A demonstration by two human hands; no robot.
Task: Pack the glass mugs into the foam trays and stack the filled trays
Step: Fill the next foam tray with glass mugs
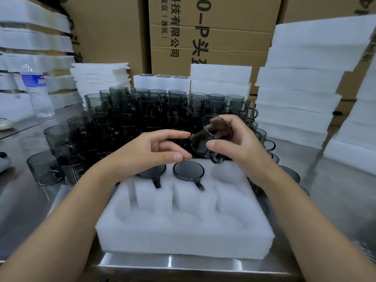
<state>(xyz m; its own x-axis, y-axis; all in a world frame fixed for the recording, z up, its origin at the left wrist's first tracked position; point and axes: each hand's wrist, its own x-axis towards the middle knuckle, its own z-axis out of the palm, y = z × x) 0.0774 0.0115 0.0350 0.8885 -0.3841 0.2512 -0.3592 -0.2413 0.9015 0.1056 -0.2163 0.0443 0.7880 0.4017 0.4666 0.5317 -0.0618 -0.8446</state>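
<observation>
Right hand (242, 143) grips one tilted mug (211, 135); left hand (150, 153) loosely spread; two mugs (188, 170) sit in one tray (183, 237).

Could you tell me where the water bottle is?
The water bottle stands far left in the head view, beside stacked foam trays, left of the loose mugs.

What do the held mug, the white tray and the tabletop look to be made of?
Smoky grey mug in the right hand: tinted glass, glossy; it is see-through, with bright highlights on the rim. White slotted tray: soft foam, matte, with a fuzzy, slightly rough surface. Tabletop: probably stainless steel, brushed; it gives blurred reflections.
</observation>
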